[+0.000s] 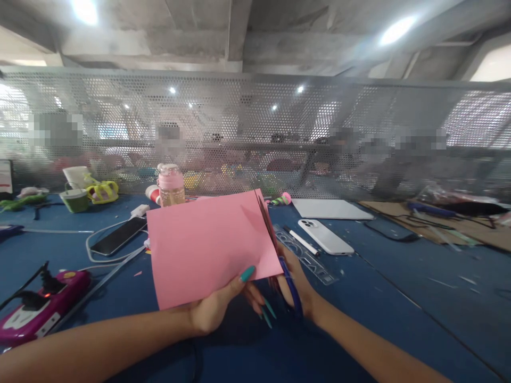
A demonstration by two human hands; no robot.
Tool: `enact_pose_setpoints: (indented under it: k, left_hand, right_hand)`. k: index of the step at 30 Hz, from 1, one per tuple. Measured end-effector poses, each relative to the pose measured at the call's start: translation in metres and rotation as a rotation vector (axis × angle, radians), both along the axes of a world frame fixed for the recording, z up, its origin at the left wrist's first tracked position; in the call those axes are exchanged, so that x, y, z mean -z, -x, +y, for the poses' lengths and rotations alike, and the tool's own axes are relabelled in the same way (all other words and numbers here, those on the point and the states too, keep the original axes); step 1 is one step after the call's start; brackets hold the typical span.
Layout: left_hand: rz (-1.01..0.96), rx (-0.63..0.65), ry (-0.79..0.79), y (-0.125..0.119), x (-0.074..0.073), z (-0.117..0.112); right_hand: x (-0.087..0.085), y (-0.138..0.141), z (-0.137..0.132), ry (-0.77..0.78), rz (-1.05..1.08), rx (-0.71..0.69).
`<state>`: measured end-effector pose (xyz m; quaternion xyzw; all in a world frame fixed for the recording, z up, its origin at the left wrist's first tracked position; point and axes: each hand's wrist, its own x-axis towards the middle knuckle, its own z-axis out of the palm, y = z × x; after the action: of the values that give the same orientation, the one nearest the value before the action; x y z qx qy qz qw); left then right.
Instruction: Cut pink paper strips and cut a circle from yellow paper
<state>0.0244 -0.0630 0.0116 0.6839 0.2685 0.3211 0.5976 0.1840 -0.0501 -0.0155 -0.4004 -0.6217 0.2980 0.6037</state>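
A large sheet of pink paper (207, 244) is held up, tilted, over the blue table. My left hand (223, 303) grips its lower edge, thumb on the front and fingers behind. Its long nails are teal. On the paper's right side, my right hand (297, 282) is closed round the dark blue handle of a pair of scissors (293, 292). The blades lie along the paper's right edge, where a narrow strip stands apart from the sheet. Part of the blades and most of my right fingers are hidden by the paper and handle.
Right of the paper lie a clear stencil ruler (315, 266), a white marker (302, 240), a white phone (326, 236) and a white flat panel (333, 209). Leftward are a bottle (171, 186), a black phone (120, 235) and a magenta power strip (48, 303). A perforated screen (239, 117) stands behind.
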Motion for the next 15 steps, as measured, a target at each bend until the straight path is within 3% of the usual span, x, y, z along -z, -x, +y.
enact_pose_setpoints:
  k: [7, 15]
  left_hand:
    - [0.054, 0.009, -0.003, -0.0005, -0.0015, 0.0008]
    - [0.03, 0.025, -0.006, 0.001, 0.0005, 0.0009]
  right_hand:
    - [-0.0053, 0.0026, -0.0007, 0.066, 0.105, -0.104]
    - [-0.0082, 0.0049, -0.0034, 0.003, 0.088, -0.058]
